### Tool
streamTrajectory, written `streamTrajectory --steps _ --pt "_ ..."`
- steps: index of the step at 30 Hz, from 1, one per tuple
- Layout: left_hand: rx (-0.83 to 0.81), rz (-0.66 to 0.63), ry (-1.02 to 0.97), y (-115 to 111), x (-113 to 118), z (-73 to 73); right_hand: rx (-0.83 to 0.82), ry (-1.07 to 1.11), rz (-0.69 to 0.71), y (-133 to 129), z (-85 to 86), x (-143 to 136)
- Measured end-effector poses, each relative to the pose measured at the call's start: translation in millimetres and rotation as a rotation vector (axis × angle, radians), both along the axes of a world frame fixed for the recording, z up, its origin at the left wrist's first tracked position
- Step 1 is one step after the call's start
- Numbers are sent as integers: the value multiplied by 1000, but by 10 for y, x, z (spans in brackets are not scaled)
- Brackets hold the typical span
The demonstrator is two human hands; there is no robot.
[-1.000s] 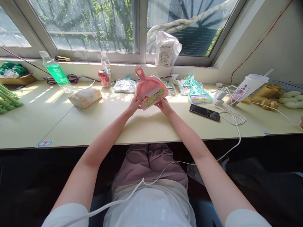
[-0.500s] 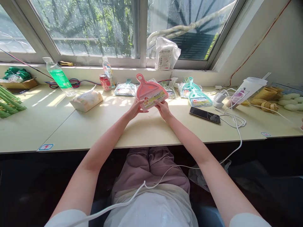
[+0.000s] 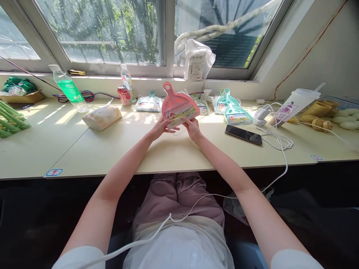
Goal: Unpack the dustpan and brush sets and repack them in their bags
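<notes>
A pink mini dustpan (image 3: pixel 177 101) with a small brush and a printed label, apparently in clear wrap, is held up above the table, its handle pointing to the window. My left hand (image 3: pixel 162 129) grips its lower left corner, thumb on the front and fingers beneath. At the lower right edge, my right hand (image 3: pixel 192 127) pinches the pack between thumb and fingers. Behind it lie more wrapped dustpan sets: a pale teal one (image 3: pixel 150 102) to the left, a greenish one (image 3: pixel 200 104) partly hidden, and teal ones (image 3: pixel 237 113) to the right.
On the pale table (image 3: pixel 112 157) stand a tissue pack (image 3: pixel 102 117), a green-labelled bottle (image 3: pixel 70 89) and a red can (image 3: pixel 123 95). A phone (image 3: pixel 243 135), white cables (image 3: pixel 280 142), a charger (image 3: pixel 260 115) and a tilted cup (image 3: pixel 295 106) lie right. A plastic-wrapped box (image 3: pixel 196 61) sits on the sill.
The view has shifted very slightly. Both hands still hold the pink dustpan in nearly the same place, and the right fingers have moved a little on its lower edge.
</notes>
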State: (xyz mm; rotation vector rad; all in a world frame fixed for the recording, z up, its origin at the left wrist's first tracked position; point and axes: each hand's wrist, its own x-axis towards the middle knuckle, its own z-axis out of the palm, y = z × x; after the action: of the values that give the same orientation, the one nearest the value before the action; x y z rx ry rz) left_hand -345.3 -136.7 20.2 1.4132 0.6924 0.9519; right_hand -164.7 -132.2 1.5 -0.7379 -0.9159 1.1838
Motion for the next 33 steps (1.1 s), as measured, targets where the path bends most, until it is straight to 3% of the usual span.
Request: streamTrajectory --steps 4,6,8,10,14,17,22,28,33 --pt "-66 53 -14 88 -92 -1 -90 -24 180 78 30 22" --pt "-115 144 -60 172 -179 -1 -127 -99 297 114 66 87" --pt "-167 255 -106 259 -281 5 -119 -248 317 123 110 192" --pt "-230 346 -120 326 -378 19 -17 -460 170 98 155 315" --pt "-310 430 -175 341 -475 67 405 -952 -194 1 235 470" --pt "-327 358 -165 262 -439 82 552 -1055 -198 -13 273 480" --pt "-288 60 -33 147 -375 46 482 -804 -100 89 245 503" --pt "-262 -61 62 135 -438 11 373 -776 -253 139 80 459" --pt "-211 -141 102 108 -420 47 434 -795 -383 107 92 393"
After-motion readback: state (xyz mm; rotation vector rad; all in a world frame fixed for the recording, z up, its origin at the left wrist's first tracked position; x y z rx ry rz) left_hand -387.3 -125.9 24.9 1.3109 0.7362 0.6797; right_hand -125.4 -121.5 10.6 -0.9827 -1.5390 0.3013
